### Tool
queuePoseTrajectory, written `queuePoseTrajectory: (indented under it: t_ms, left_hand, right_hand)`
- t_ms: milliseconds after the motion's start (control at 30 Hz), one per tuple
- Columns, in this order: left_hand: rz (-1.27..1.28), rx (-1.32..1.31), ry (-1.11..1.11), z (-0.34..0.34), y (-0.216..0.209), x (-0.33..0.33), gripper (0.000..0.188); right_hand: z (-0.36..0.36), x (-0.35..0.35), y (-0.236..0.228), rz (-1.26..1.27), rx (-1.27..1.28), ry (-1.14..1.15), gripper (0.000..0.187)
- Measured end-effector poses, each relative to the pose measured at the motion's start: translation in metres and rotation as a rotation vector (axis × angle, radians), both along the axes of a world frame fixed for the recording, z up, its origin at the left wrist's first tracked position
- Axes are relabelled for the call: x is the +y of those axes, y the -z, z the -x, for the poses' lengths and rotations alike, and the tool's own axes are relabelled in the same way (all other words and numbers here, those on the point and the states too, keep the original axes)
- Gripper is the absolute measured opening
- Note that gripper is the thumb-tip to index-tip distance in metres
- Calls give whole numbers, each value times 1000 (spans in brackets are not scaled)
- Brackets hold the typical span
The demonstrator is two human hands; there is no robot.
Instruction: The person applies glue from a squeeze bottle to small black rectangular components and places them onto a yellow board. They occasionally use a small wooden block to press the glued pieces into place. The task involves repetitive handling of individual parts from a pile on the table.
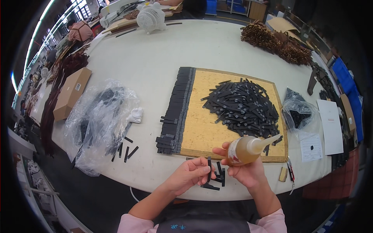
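amber bottle (247, 150) aslant, nozzle (271, 140) rightward

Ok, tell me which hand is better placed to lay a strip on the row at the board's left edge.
Likely the left hand: it holds a strip and is nearer the row, while the right hand is taken up by the bottle.

- ok so 1 view here: it's from the left of 2 fisheye cams, head-worn, mounted side by side
- looks down and forward across the tabletop (147, 54), picture's upright and not mirrored
- pretty near the bottle (244, 151), with the forearms (149, 204) coming in from the bottom edge
- super wide tho, it reaches past the white fan (150, 18) at the far side, straight edges bend and the corners go black
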State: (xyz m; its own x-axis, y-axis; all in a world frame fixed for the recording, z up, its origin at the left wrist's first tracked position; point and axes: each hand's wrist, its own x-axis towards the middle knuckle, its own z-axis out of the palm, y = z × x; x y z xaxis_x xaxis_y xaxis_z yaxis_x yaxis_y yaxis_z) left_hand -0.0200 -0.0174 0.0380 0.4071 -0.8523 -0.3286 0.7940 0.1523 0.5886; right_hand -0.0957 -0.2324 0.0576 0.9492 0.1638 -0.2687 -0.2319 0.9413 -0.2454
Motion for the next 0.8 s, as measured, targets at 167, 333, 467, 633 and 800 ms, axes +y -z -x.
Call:
queuePoseTrajectory:
  t_ms: [167, 333, 467, 633, 800]
  left_hand:
    - [80, 165, 58, -1, 5, -1, 12]
    - [188, 301, 19, 0, 9, 1, 11]
    - [166, 331, -27, 0, 11, 4, 9]
    - [-53, 2, -2, 2, 5, 0, 19]
    - [-272, -489, -60, 5, 0, 2, 24]
  right_hand:
    - [-5, 8, 8, 39, -15, -89, 76]
    - [-10, 14, 5, 46, 5, -17, 73]
    - [-7, 13, 9, 64, 25, -69, 72]
    - [-9, 11, 8, 128, 21, -83, 71]
    - [-11, 12, 4, 270, 60, -65, 70]
